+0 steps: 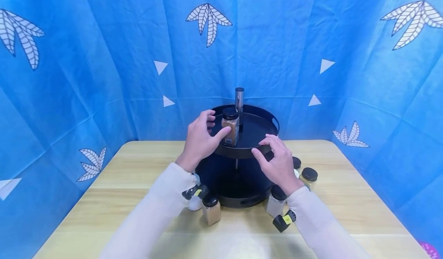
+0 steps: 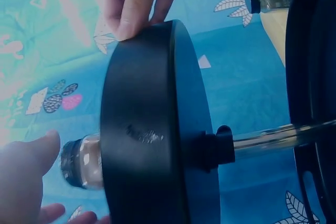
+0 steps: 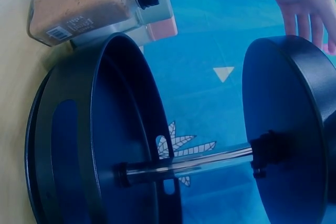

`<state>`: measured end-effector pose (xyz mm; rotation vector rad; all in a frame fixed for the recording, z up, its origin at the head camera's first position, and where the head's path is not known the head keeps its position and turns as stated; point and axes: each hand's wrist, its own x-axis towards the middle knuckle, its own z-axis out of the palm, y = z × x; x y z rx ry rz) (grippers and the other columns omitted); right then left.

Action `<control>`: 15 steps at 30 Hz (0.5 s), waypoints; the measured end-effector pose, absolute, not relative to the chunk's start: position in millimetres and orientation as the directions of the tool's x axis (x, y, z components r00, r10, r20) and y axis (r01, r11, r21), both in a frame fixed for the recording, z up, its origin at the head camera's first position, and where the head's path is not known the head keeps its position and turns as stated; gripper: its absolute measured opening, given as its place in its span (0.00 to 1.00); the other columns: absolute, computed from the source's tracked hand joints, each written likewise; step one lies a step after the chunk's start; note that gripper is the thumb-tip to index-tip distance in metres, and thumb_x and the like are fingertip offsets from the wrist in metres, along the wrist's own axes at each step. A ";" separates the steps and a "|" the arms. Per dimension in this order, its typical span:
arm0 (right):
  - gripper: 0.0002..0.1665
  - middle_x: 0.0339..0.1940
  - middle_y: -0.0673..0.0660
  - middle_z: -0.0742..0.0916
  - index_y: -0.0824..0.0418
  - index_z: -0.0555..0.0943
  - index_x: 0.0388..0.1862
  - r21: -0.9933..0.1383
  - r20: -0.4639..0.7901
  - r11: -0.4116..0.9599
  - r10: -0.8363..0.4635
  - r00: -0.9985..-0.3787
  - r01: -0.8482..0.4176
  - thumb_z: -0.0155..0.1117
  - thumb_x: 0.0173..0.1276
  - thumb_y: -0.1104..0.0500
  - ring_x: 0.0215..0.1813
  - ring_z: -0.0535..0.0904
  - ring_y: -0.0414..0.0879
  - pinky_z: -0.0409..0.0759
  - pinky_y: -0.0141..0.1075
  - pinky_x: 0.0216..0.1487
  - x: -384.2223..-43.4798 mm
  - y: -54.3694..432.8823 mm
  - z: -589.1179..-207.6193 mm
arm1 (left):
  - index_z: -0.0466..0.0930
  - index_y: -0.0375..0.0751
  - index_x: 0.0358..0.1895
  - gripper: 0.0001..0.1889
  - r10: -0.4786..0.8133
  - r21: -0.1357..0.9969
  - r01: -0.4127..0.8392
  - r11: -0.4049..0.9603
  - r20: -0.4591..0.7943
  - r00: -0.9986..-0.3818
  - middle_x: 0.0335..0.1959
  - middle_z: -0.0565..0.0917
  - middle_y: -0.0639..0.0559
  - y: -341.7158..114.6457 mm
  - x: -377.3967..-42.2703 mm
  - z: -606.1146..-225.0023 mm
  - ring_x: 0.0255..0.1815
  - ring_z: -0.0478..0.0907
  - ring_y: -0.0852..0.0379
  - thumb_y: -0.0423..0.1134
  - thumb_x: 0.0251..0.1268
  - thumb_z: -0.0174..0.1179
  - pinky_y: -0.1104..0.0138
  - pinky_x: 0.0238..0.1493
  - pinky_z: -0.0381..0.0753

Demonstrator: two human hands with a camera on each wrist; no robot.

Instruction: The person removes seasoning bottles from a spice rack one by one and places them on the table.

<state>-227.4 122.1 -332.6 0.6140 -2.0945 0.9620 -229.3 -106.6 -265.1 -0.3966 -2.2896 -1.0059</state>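
A spice jar (image 1: 229,130) of brown powder with a black lid stands on the upper tier (image 1: 256,126) of a round black two-tier tray stand. Around it curves my left hand (image 1: 201,137), thumb overlapping the jar in the head view. The left wrist view shows a gap between that thumb and the jar's lid (image 2: 73,163). At the right front of the upper tier is my right hand (image 1: 277,161), fingers loosely bent and holding nothing. Its fingertips are right at the tier's outer wall (image 2: 139,98). The lower tier (image 1: 238,202) sits on the table.
On the wooden table (image 1: 121,197), another brown-powder jar (image 1: 211,213) stands at the front left of the stand. A jar with pale contents (image 1: 275,203) is at the front right. Further right is a black-lidded jar (image 1: 309,176). Blue patterned curtain (image 1: 277,39) surrounds the table.
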 end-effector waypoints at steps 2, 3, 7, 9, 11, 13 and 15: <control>0.15 0.56 0.65 0.82 0.64 0.81 0.41 -0.431 0.786 0.603 -0.115 -0.607 -0.672 0.72 0.60 0.56 0.63 0.73 0.58 0.69 0.57 0.64 -227.6 122.3 -333.0 | 0.66 0.36 0.65 0.37 0.028 0.575 0.442 0.688 0.587 -0.809 0.55 0.79 0.40 -100.1 -234.9 -262.9 0.52 0.79 0.46 0.54 0.59 0.67 0.56 0.52 0.81; 0.15 0.55 0.65 0.82 0.64 0.81 0.41 -0.428 0.789 0.601 -0.116 -0.603 -0.675 0.71 0.60 0.56 0.63 0.74 0.58 0.69 0.57 0.64 -227.5 122.3 -332.8 | 0.65 0.37 0.66 0.39 0.028 0.579 0.426 0.695 0.571 -0.820 0.56 0.78 0.39 -97.2 -237.1 -262.0 0.52 0.79 0.46 0.55 0.58 0.68 0.55 0.52 0.81; 0.15 0.54 0.66 0.83 0.65 0.81 0.40 -0.413 0.803 0.594 -0.120 -0.583 -0.690 0.72 0.59 0.57 0.62 0.74 0.59 0.69 0.57 0.64 -228.5 123.0 -333.2 | 0.65 0.38 0.67 0.41 0.015 0.579 0.379 0.722 0.535 -0.845 0.54 0.80 0.40 -87.1 -243.1 -262.1 0.52 0.77 0.46 0.58 0.56 0.68 0.54 0.52 0.80; 0.15 0.53 0.66 0.83 0.65 0.81 0.40 -0.408 0.807 0.592 -0.123 -0.578 -0.695 0.72 0.59 0.57 0.62 0.74 0.59 0.69 0.57 0.64 -228.9 123.3 -333.2 | 0.65 0.37 0.67 0.41 0.004 0.573 0.362 0.736 0.530 -0.848 0.53 0.80 0.40 -83.4 -244.1 -262.7 0.53 0.77 0.45 0.58 0.56 0.68 0.54 0.53 0.79; 0.15 0.53 0.66 0.83 0.65 0.81 0.40 -0.408 0.806 0.590 -0.126 -0.579 -0.696 0.72 0.59 0.57 0.62 0.74 0.59 0.69 0.57 0.64 -229.0 122.4 -333.0 | 0.65 0.36 0.67 0.41 -0.003 0.567 0.350 0.745 0.528 -0.849 0.52 0.81 0.40 -81.7 -244.3 -263.1 0.53 0.77 0.45 0.57 0.55 0.69 0.53 0.54 0.79; 0.15 0.53 0.66 0.83 0.64 0.81 0.41 -0.410 0.803 0.593 -0.125 -0.583 -0.693 0.71 0.60 0.57 0.62 0.74 0.59 0.69 0.57 0.64 -228.6 122.1 -332.6 | 0.65 0.34 0.67 0.41 -0.004 0.560 0.347 0.752 0.531 -0.848 0.50 0.81 0.40 -79.9 -244.4 -263.3 0.52 0.78 0.45 0.56 0.56 0.69 0.53 0.54 0.79; 0.15 0.53 0.66 0.83 0.64 0.81 0.41 -0.412 0.801 0.597 -0.124 -0.586 -0.689 0.72 0.60 0.57 0.63 0.74 0.59 0.69 0.57 0.64 -228.7 122.0 -332.7 | 0.65 0.33 0.66 0.40 -0.004 0.558 0.352 0.751 0.538 -0.843 0.48 0.82 0.40 -78.3 -244.4 -263.1 0.50 0.79 0.45 0.54 0.58 0.68 0.54 0.53 0.80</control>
